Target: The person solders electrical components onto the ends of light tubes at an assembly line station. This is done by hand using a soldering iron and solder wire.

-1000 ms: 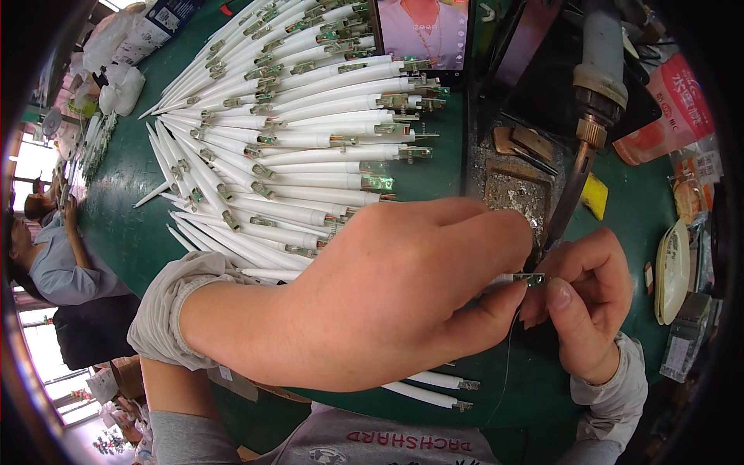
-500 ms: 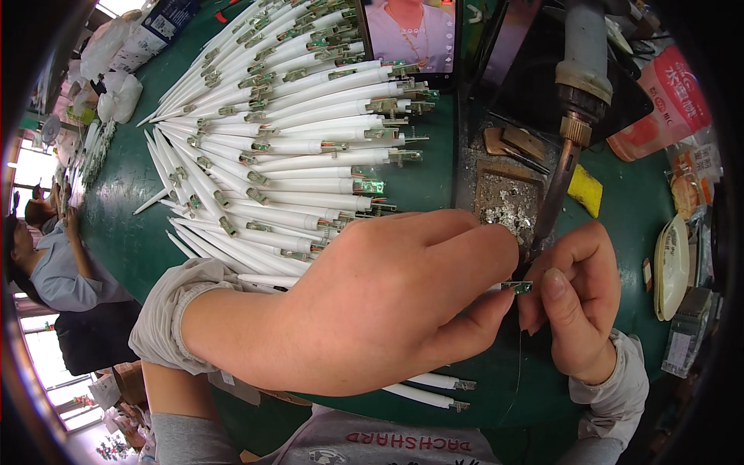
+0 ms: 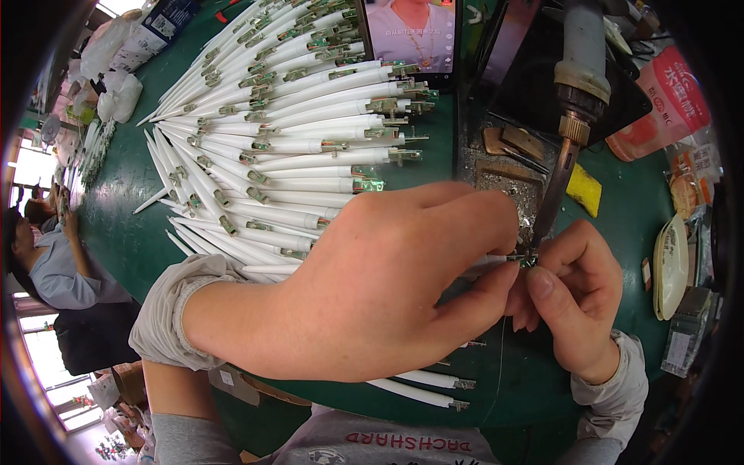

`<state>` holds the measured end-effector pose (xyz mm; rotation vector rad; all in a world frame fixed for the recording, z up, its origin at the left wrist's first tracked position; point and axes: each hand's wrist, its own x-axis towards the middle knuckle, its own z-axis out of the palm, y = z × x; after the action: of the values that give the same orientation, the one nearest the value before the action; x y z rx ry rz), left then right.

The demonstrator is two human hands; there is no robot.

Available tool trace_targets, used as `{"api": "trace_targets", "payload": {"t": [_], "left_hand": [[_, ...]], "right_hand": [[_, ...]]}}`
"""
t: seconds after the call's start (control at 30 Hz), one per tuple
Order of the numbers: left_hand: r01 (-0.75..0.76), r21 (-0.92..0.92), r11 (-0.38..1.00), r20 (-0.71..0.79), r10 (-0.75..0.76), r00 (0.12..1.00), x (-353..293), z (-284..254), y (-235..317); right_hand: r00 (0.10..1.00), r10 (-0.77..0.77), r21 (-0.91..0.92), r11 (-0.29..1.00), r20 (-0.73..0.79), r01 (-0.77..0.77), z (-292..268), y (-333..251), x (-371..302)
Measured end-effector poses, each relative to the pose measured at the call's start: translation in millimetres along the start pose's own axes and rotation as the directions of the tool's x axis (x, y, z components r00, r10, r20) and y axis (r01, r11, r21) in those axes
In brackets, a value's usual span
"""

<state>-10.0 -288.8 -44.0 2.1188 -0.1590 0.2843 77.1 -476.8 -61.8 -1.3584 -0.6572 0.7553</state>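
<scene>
My left hand point(image 3: 387, 287) is closed around a slim white stylus-like stick point(image 3: 488, 262), mostly hidden behind the fingers. A small green circuit board point(image 3: 528, 262) sticks out of its end, right at the lower tip of a fixed soldering iron point(image 3: 556, 182). Whether board and tip touch is too small to tell. My right hand point(image 3: 577, 302) is closed beside the board, thumb against fingers, pinching a thin wire point(image 3: 500, 372) that hangs below it. Many similar white sticks point(image 3: 310, 124) with exposed boards lie fanned out to the left.
Beneath the iron sits a tray point(image 3: 508, 170) with solder scraps, beside a yellow sponge point(image 3: 585, 190). A phone point(image 3: 415, 39) stands at the back, with a pink package point(image 3: 659, 105) at far right. Two sticks point(image 3: 422, 391) lie near my body. Another person point(image 3: 66, 260) sits far left.
My left hand has risen slightly, bringing the board up to the iron's tip. My right fingers have moved in closer, and the hanging wire has swung left.
</scene>
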Motion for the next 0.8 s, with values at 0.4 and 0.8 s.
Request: {"api": "trace_targets", "payload": {"t": [0.4, 0.8], "left_hand": [[-0.054, -0.024, 0.998, -0.064, 0.052, 0.997, 0.9, 0.8, -1.0], [-0.005, -0.033, 0.999, 0.014, 0.005, 1.000, -2.5, -1.7, 0.4]], "right_hand": [[1.000, 0.014, -0.011, 1.000, -0.020, -0.014, 0.7, 0.5, 1.9], [0.998, -0.052, -0.028, 0.998, 0.029, 0.053, -5.8, 6.3, -1.5]]}}
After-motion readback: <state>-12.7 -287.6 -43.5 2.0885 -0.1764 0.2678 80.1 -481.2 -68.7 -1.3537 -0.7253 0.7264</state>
